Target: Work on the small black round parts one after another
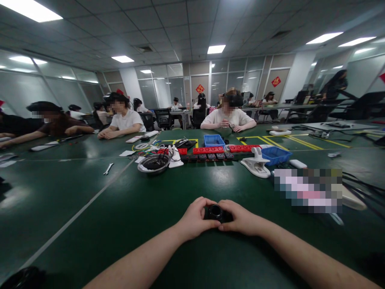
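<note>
A black round part with a hole in its top [215,211] is between my two hands on the green table. My left hand [194,218] curves round its left side, with fingers behind and thumb in front. From the other side my right hand [242,218] grips it in the same way, and the tips of the two hands nearly meet. The lower part of the object is hidden by my fingers, so its exact kind cannot be made out.
Across the table lie red socket strips [209,150], a metal bowl [154,170] with dark contents, a white clamp base [258,166] and blue trays [214,140]. A wrench [108,169] lies to the left. Cables and a blurred-out item are at right. Several people sit around.
</note>
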Action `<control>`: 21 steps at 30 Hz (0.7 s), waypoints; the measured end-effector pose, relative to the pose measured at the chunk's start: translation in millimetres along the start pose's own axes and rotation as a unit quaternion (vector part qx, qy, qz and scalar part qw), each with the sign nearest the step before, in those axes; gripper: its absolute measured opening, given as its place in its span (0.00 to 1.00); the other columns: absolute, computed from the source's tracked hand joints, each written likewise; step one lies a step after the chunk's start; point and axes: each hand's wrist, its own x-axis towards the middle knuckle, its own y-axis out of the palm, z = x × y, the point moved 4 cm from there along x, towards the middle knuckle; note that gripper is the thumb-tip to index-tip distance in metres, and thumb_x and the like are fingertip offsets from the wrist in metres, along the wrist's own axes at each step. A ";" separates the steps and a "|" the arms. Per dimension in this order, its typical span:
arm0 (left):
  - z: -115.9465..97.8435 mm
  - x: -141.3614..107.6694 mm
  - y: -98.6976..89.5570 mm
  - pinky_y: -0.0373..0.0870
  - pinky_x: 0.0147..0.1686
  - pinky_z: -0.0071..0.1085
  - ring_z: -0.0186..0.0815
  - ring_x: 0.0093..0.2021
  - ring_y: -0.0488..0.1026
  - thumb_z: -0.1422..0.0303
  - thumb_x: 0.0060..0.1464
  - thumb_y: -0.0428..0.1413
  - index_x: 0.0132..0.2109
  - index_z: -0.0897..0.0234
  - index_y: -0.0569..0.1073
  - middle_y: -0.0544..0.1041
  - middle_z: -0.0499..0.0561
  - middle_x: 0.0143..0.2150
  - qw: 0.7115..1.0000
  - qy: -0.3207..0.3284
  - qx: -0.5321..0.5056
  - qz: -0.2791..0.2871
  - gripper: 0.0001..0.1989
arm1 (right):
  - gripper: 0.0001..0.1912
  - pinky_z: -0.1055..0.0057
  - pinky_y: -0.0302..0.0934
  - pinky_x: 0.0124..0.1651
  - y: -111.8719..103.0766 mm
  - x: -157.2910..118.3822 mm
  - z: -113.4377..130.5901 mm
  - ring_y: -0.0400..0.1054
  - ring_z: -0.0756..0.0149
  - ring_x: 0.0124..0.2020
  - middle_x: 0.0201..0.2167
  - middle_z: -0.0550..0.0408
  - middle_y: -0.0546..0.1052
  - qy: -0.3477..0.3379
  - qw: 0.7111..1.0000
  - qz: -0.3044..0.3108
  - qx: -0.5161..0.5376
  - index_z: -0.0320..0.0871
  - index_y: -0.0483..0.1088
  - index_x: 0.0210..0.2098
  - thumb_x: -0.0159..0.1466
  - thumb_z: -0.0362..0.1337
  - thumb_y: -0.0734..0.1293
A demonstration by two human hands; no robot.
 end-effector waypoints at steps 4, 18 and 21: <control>-0.4 0.0 0.5 0.51 0.21 0.21 0.24 0.22 0.53 0.65 0.36 0.60 0.41 0.64 0.67 0.61 0.45 0.33 1.000 0.002 0.004 -0.001 0.21 | 0.12 0.71 0.54 0.38 -0.5 0.6 -0.8 0.60 0.65 0.36 0.32 0.55 0.67 -0.017 0.999 0.022 0.017 0.40 0.66 0.34 0.51 0.38 0.66; 0.0 1.0 1.1 0.53 0.21 0.21 0.25 0.23 0.56 0.64 0.36 0.60 0.41 0.64 0.68 0.61 0.45 0.32 1.000 -0.001 -0.004 -0.005 0.21 | 0.11 0.75 0.54 0.31 1.9 2.6 -9.3 0.60 0.69 0.30 0.28 0.58 0.65 0.011 0.998 0.035 0.060 0.39 0.65 0.33 0.51 0.36 0.65; -0.6 0.7 2.0 0.57 0.25 0.24 0.29 0.27 0.61 0.62 0.34 0.61 0.39 0.64 0.69 0.63 0.46 0.32 0.999 -0.008 0.015 -0.027 0.21 | 0.13 0.77 0.51 0.27 4.6 3.7 -13.4 0.59 0.71 0.27 0.27 0.59 0.65 0.046 0.998 0.021 0.048 0.40 0.64 0.31 0.48 0.38 0.67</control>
